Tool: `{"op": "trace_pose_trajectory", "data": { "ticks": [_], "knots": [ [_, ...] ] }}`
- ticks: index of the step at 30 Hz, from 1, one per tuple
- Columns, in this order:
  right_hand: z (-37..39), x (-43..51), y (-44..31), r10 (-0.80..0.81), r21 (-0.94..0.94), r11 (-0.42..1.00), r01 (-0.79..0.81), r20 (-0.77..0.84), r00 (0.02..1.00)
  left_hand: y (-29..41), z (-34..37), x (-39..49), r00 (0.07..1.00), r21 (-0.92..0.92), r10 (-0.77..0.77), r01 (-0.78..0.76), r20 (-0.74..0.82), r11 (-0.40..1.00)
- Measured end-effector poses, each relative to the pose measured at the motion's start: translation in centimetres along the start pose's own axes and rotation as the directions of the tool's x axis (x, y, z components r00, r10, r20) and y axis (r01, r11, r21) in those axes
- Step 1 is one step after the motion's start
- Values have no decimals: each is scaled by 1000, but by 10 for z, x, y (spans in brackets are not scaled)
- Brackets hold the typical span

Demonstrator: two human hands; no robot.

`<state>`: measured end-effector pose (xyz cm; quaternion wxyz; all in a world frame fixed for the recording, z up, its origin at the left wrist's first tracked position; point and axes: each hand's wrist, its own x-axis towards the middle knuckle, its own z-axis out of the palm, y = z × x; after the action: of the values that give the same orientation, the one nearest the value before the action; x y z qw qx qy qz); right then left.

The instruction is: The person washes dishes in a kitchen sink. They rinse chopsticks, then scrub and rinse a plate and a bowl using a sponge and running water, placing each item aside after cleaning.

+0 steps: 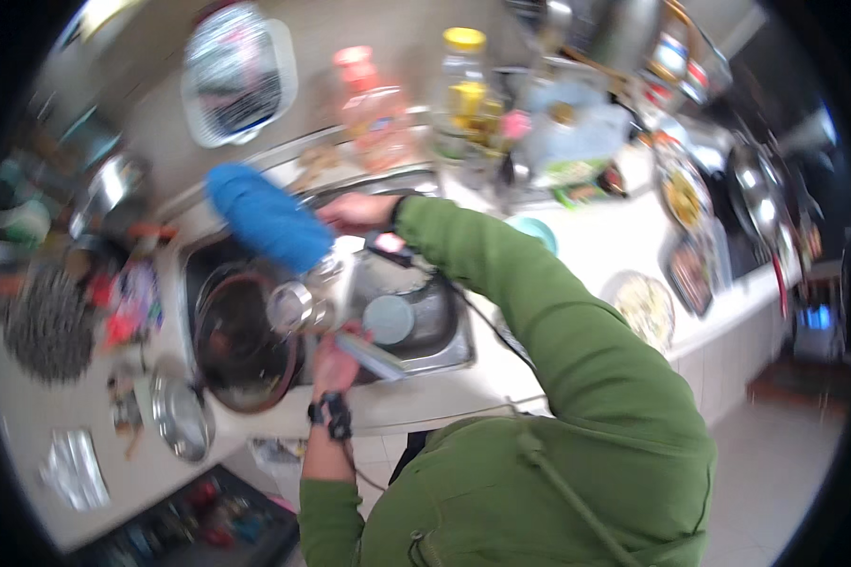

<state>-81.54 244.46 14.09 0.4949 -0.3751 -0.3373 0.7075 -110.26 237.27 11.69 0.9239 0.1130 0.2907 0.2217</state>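
Observation:
My left hand (337,366) is at the front of the double sink, gripping a flat, pale, long-edged object (372,354) that blur keeps me from naming. Just above it is the metal faucet spout (291,306). My right hand (358,212) reaches across to the back of the sink, its fingertips beside a bulky blue cover (269,216) by the faucet; whether they grip anything is unclear. Within the left basin sits a large round vessel (245,340) with dark contents. A pale blue-green bowl (388,319) lies in the right basin (440,333).
Behind the sink stand a pink pump bottle (376,113) and a yellow-capped bottle (463,78). To the right are a plate of food (642,308) and a packaged tray (691,273). A metal lid (181,418) rests left, above an open drawer (206,517). A cable (493,326) hangs from my right wrist.

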Motion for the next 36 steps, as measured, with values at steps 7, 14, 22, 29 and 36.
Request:
{"op": "trace_pose_trajectory", "data": {
  "ticks": [7, 14, 22, 29, 36],
  "knots": [
    [-10, 26, 16, 124, 35, 992, -125, 9, 992, 13, -3, -31, 995, 24, 30, -28, -94, 999],
    [-10, -39, 47, 179, 267, 954, -137, -143, 973, 35, 7, -57, 995, 158, 71, -58, -74, 986],
    [119, -107, 115, 307, -226, 924, -308, -38, 951, 58, -21, -74, 976, 172, 198, -180, -93, 969],
    [231, -90, 160, 59, -708, 697, -116, -104, 993, 61, -19, -82, 923, 313, 370, -320, -111, 894],
    [299, -89, 132, 208, -437, 886, -156, 74, 975, 126, -36, -164, 989, 407, -19, -44, 149, 912]
  ]
}}
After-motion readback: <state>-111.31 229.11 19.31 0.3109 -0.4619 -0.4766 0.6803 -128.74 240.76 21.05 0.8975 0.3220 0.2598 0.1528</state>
